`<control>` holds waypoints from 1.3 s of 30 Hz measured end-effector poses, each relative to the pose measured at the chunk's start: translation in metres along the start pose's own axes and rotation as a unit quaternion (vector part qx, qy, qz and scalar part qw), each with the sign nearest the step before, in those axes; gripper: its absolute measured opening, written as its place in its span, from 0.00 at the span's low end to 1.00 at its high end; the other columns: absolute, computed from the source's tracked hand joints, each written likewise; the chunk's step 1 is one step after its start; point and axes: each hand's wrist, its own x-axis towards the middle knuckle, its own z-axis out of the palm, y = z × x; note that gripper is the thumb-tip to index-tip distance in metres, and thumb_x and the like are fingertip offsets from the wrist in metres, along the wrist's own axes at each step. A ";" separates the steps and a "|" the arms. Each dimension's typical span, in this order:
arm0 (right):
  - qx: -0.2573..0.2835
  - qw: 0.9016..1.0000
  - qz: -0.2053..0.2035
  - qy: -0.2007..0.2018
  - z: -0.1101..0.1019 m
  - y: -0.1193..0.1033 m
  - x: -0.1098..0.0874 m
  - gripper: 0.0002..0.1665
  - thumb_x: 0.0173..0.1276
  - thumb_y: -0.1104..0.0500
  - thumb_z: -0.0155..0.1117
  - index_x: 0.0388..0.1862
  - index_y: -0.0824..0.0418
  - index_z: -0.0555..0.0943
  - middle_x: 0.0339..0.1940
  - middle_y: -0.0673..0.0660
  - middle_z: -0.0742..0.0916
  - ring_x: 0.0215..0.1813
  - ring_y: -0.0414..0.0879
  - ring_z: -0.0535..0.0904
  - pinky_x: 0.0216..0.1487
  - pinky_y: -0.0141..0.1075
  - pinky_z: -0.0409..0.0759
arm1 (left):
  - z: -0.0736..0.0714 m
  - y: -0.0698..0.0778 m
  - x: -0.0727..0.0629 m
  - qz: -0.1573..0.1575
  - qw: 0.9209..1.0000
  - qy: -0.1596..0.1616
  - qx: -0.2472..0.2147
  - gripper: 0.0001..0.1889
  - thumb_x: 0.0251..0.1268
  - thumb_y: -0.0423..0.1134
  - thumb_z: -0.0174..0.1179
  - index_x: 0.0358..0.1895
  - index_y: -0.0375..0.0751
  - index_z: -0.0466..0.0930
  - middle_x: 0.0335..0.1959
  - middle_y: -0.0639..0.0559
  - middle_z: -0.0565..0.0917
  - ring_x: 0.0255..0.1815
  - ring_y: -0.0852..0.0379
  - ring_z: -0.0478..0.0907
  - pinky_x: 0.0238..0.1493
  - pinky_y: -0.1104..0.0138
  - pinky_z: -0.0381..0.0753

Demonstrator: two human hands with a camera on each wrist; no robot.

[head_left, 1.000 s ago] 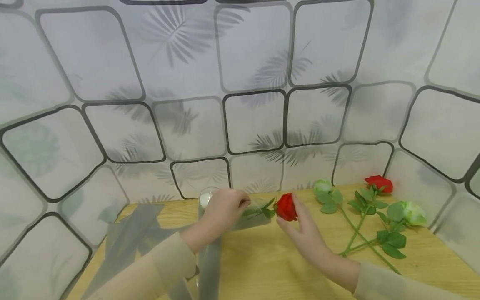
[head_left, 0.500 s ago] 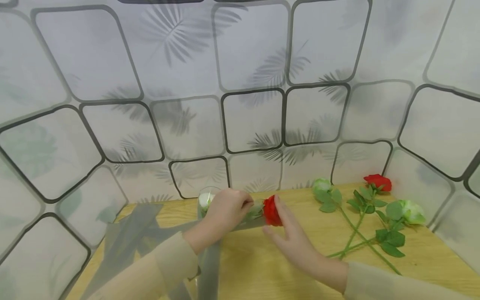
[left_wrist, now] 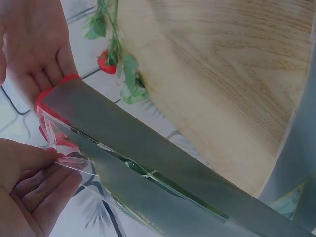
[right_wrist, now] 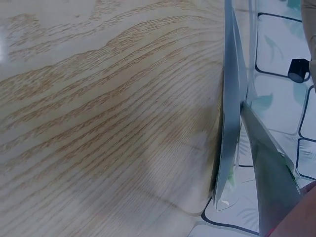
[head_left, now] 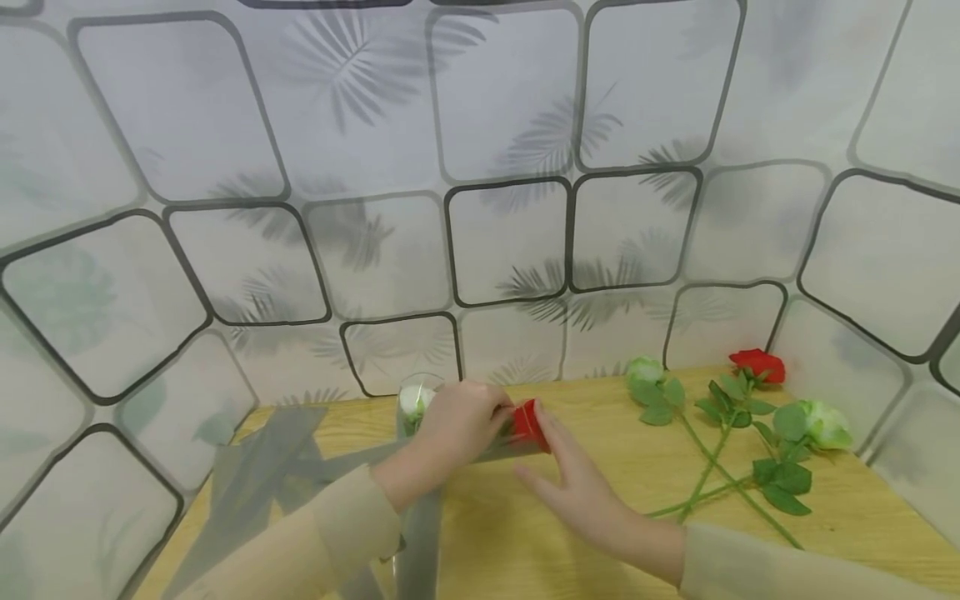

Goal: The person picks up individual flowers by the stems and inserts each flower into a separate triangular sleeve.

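My left hand [head_left: 457,425] pinches the clear front film of a grey-backed flower sleeve [left_wrist: 133,133], holding its mouth apart. A red artificial rose [head_left: 529,425] has its green stem inside the sleeve, its head at the mouth. In the left wrist view, red petals show around the sleeve's end, partly covered by it. My right hand [head_left: 581,483] presses against the rose head from the right with straight fingers, thumb spread away below. The right wrist view catches mostly tabletop, with part of the sleeve at the lower right.
Several grey sleeves [head_left: 255,467] lie overlapping on the left of the wooden table [head_left: 540,542]. Behind my left hand, a white rose [head_left: 413,402] sits in clear film. Loose on the right lie another red rose [head_left: 759,366] and pale green roses [head_left: 827,427], stems crossed.
My right hand has pushed the red rose leftward, so its leaves and stem have slid into the sleeve and its head now meets the mouth. My left hand has hardly moved.
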 end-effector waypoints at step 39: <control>-0.011 1.000 0.015 -0.017 0.000 0.009 0.008 0.36 0.79 0.53 0.65 0.79 0.68 0.69 0.78 0.70 0.75 0.80 0.70 0.69 0.78 0.68 0.66 | 0.003 0.000 0.001 0.009 0.999 0.013 0.038 0.03 0.66 0.40 0.75 0.34 0.47 0.93 0.30 0.55 0.93 0.29 0.58 0.90 0.31 0.67 0.88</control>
